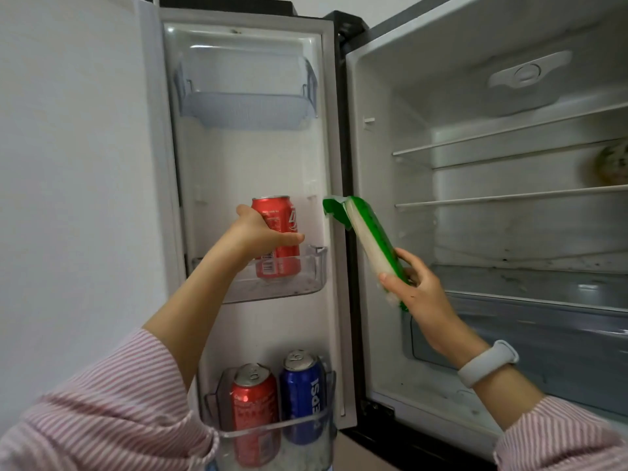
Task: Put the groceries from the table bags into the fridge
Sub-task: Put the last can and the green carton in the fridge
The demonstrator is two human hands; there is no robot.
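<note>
Red can [277, 232] held in left hand [258, 232], grip wrapped round its middle, base inside middle door bin [312, 266]. Right hand [419, 290] grips green-wrapped pack [368, 239] at its lower end, tilted before open fridge [373, 147].

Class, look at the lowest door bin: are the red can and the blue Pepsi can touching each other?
Apart. The head view shows a narrow strip of pale door lining between the red can and the blue Pepsi can.

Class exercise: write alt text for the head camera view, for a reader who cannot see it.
A left hand holds a red can in the middle door bin of an open fridge, while the right hand holds a green packet. Two cans stand below.
</note>
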